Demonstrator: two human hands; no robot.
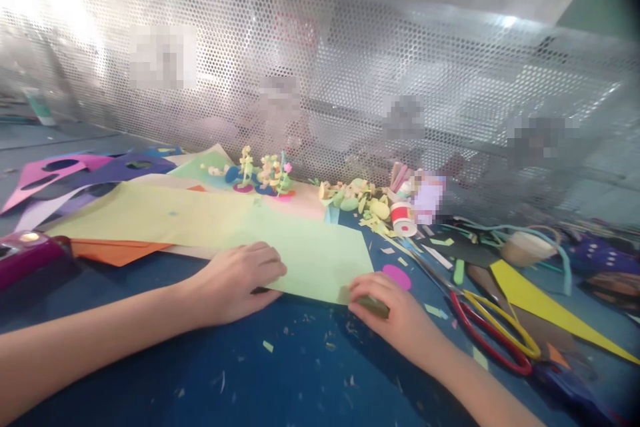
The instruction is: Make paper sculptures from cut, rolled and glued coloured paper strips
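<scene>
A pale green paper sheet (320, 257) lies in front of me and overlaps a longer pale yellow sheet (165, 210) on its left. My left hand (240, 280) is closed over the near edge of the green sheet, fingers on top and thumb at the table side. At the sheet's near right corner, my right hand (387, 307) pinches the paper between curled fingers and thumb. A magenta paper oval (397, 276) sits just beyond the right hand. To the right are scissors (493, 330) with red and yellow handles, blades pointing away from me.
Small paper-flower figures (267, 177) stand at the back before a perforated metal screen (210, 47). A white-and-red spool (403, 219) sits right of them. Yellow paper (560, 310) and scraps lie at right. Pink cut-out paper (55, 173) and a magenta device (30, 257) are at left.
</scene>
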